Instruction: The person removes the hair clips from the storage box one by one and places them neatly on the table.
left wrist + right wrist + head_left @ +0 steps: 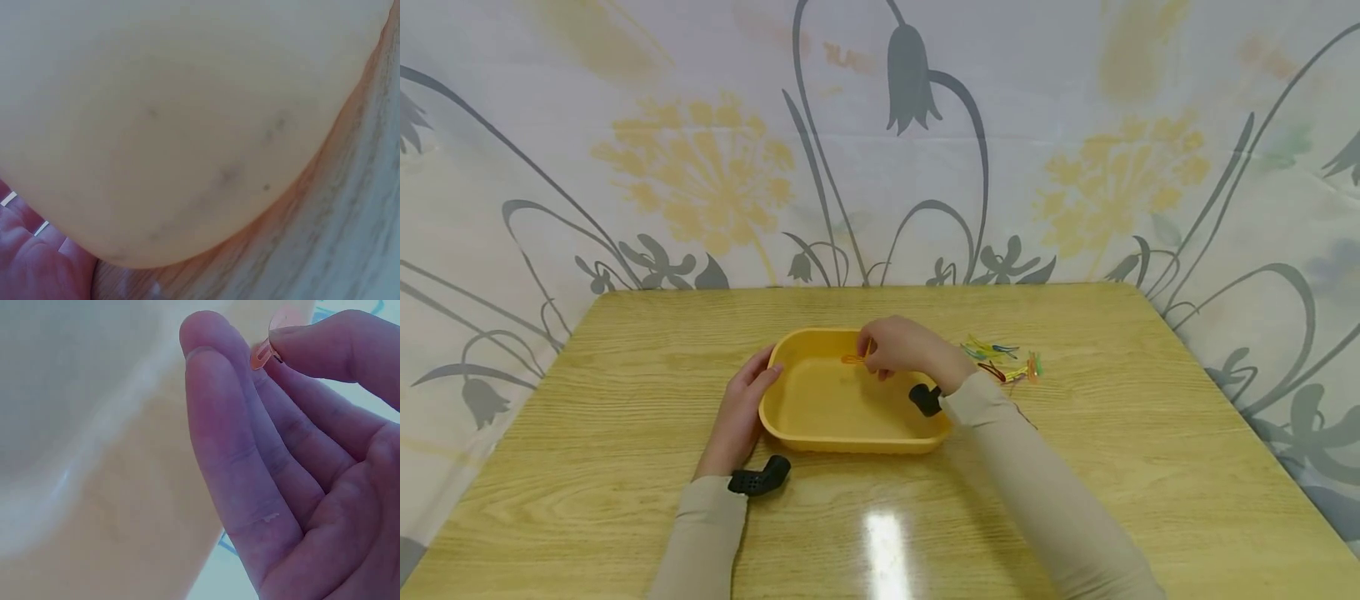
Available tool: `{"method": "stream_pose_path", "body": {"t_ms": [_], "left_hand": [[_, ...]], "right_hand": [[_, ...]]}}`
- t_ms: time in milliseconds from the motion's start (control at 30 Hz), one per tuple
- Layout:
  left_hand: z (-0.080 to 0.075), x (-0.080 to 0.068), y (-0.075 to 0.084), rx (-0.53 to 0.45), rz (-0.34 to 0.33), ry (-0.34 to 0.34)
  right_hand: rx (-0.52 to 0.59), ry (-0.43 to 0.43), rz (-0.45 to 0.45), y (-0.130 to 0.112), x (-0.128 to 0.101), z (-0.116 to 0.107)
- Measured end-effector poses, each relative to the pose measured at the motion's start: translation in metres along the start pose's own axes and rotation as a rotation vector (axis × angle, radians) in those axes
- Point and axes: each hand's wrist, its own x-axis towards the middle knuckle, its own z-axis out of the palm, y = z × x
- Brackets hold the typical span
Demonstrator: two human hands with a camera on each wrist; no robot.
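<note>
Fingers (pixel 294 337) of right hand (pixel 904 347) pinching orange clip (pixel 852 359) over yellow tray (pixel 850 437), clip mostly hidden, left hand (pixel 741 412) flat against tray

Wooden table (pixel 625 375), seemingly floral-curtained backdrop (pixel 700 167)

Beige long sleeves (pixel 1045 475), black wrist cameras (pixel 762 478)

— What sort of place is this?
— It looks like a home, or a room dressed like one. The wooden table (pixel 1075 467) has a glossy oak-grain top that catches a ceiling light.
— And behind it?
— A pale floral curtain (pixel 700 167) printed with yellow dandelions and grey bellflowers hangs around the table, hiding the rest of the room.
</note>
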Motion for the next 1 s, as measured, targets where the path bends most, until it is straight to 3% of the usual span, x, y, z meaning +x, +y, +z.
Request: {"method": "stream_pose_path", "body": {"t_ms": [1000], "left_hand": [[0.002, -0.001, -0.001, -0.016, 0.001, -0.004]], "right_hand": [[-0.105, 0.152, -0.139, -0.006, -0.038, -0.003]]}}
